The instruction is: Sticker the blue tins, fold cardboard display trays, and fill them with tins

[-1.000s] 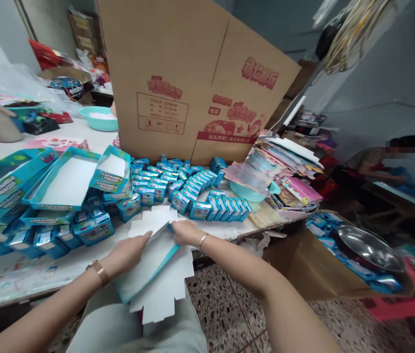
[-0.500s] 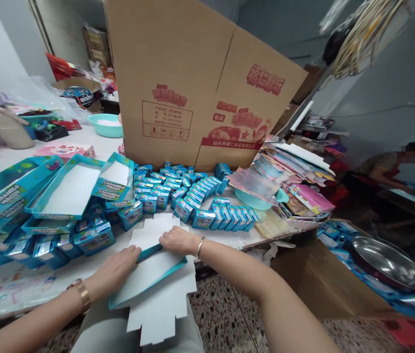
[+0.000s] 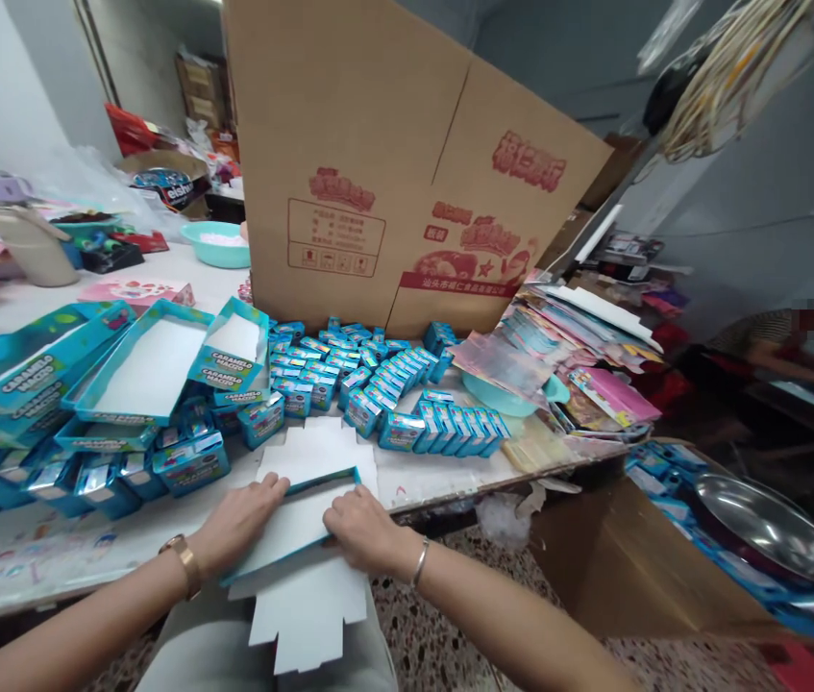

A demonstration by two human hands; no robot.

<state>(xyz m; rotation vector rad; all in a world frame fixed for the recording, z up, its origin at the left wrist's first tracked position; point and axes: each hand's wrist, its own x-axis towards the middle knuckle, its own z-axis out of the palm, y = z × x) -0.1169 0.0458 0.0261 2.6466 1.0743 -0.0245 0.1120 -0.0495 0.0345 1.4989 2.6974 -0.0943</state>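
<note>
A partly folded cardboard tray [image 3: 298,527], white inside with blue walls, lies over my lap at the table's edge. My left hand [image 3: 244,519] is closed on its left wall. My right hand [image 3: 364,529] pinches the near right wall, with the fingertips partly hidden. Under the tray are flat white box blanks with notched flaps [image 3: 309,615], white side up. More blanks [image 3: 316,447] reach onto the table beyond it. To the left stand folded blue trays [image 3: 151,370] marked "Caramelo Macizo", stacked over small blue boxes [image 3: 194,463].
Rows of small blue boxes [image 3: 407,375] stand before a large brown carton [image 3: 349,106]. Right of them are a turquoise bowl [image 3: 504,394] and stacked printed sheets [image 3: 579,327]. A floor carton [image 3: 615,557] holds blue boxes and a steel basin [image 3: 774,524]. A person [image 3: 759,336] sits far right.
My right hand has moved from the tray's far wall to its near right wall. The far right corner now stands up. My left hand stays on the left wall.
</note>
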